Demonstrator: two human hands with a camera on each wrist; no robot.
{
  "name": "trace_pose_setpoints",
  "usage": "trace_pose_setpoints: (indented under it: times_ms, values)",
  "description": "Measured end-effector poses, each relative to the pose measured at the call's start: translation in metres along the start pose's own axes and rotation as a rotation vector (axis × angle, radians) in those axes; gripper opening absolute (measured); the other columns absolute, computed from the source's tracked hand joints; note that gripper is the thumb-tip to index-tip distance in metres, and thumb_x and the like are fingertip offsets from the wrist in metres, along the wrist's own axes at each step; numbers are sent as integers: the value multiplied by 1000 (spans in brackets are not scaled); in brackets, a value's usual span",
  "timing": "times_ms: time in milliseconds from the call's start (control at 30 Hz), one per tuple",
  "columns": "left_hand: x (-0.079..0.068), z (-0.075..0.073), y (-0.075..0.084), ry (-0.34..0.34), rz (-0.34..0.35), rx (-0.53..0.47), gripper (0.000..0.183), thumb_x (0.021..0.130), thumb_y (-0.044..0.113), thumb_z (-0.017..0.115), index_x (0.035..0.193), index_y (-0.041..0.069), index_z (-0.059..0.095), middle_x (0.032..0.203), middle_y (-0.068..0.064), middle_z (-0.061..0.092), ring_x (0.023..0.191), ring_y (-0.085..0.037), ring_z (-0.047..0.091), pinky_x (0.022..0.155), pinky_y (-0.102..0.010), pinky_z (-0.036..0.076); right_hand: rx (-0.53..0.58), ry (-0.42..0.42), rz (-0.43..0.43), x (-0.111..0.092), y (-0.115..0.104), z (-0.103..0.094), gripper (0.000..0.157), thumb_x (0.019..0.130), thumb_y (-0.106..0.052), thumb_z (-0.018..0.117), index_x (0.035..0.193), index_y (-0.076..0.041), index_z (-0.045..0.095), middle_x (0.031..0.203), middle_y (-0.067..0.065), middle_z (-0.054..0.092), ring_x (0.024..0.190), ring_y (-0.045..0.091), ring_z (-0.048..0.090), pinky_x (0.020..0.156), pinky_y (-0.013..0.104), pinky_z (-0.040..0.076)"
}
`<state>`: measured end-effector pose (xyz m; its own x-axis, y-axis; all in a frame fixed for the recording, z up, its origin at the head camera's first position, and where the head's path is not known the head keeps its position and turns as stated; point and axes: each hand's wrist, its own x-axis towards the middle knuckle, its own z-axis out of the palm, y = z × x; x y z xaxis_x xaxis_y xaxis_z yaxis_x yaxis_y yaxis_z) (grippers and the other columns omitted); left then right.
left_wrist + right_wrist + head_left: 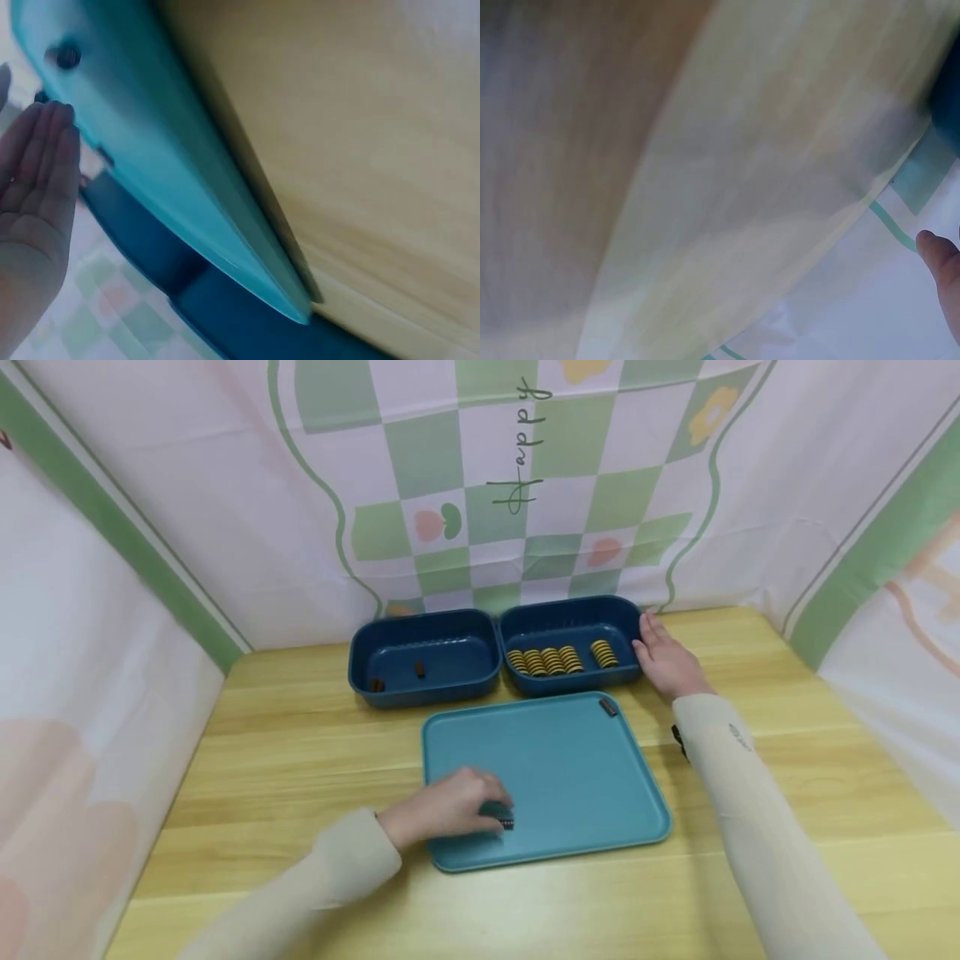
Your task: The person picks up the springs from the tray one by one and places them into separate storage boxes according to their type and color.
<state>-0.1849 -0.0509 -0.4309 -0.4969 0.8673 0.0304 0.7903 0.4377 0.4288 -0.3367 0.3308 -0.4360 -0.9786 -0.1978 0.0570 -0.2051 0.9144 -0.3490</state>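
Observation:
Over the near left part of the teal tray [555, 760], my left hand [453, 806] reaches with its thumb and fingers spread apart. A small dark piece with a row of light marks [507, 824] lies by the fingertips. The left wrist view shows this hand [37, 180] with straight fingers, and a small dark piece [67, 55] on the tray. My right hand [670, 664] rests against the right end of the right blue bin [577, 683], fingers extended along its wall. In the right wrist view only a thumb [939, 255] shows.
Several yellow-and-black ridged pieces [551, 661] stand in a row inside the right bin, with another [603, 653] apart. The left blue bin [420, 697] holds small brown pieces [420, 669]. Another dark piece [608, 707] lies at the tray's far right corner. Patterned cloth [510, 560] hangs behind.

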Motion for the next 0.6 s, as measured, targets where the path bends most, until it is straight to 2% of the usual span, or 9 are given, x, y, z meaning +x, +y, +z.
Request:
trace_pose_setpoints:
  times_ms: [100, 200, 333, 600]
  values:
    - [-1, 10, 10, -36, 16, 111, 19, 83, 21, 73, 100, 12, 72, 97, 3, 68, 92, -7, 62, 83, -18, 48, -8, -4, -3, 0, 0, 0, 62, 104, -37, 19, 148, 4, 6, 155, 22, 2, 141, 39, 6, 110, 55, 14]
    - [-1, 17, 14, -25, 33, 190, 12, 83, 18, 73, 94, 14, 72, 92, 5, 67, 87, -6, 61, 77, -17, 49, -25, -8, -8, 1, 0, 0, 64, 103, -39, 17, 148, 3, 4, 155, 22, 1, 141, 39, 6, 110, 55, 14]
    - [-2, 20, 14, 12, 55, 228, 7, 84, 11, 70, 89, 16, 71, 86, 7, 65, 83, -5, 61, 72, -15, 48, -46, -16, -14, 1, -2, -2, 64, 103, -40, 16, 148, 4, 5, 155, 21, 1, 141, 38, 4, 110, 56, 12]
    - [-3, 21, 16, 23, 67, 271, 8, 86, 11, 67, 90, 16, 71, 88, 7, 65, 86, -7, 61, 74, -16, 49, -88, -25, -15, -1, 0, -1, 65, 103, -41, 14, 148, 6, 6, 156, 20, -1, 142, 34, 0, 111, 57, 8]
